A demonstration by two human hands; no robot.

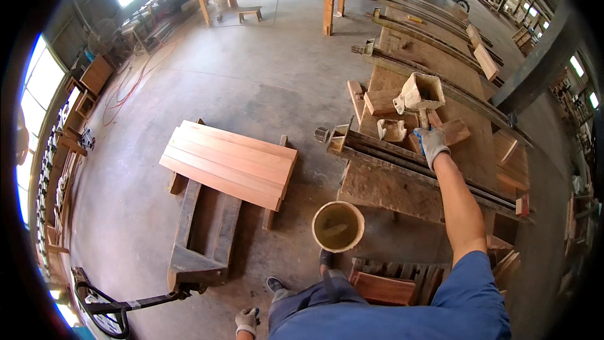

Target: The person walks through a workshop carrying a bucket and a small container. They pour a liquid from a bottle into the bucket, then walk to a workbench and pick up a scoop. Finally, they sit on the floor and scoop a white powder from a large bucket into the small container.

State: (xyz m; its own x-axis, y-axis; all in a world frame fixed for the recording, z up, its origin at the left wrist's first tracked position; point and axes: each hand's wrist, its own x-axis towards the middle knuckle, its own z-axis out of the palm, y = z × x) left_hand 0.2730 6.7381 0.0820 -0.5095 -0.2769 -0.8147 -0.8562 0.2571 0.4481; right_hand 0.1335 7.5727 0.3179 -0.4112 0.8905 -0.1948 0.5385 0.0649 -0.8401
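- A bench bears long clamps and wood blocks.
- Boards lie side by side above a pallet jack.
- A bucket near the person's foot holds murky liquid and a pale lump, too unclear to name.
- A crusted pot is over the blocks; its contents are too dim to tell. Handling it seems the step in hand; moving it calls for a firm, level grip.
- The gloved right hand wraps the pot's handle; the left hand hangs low, its grip unclear.
- A small crusted cup sits beside the pot.
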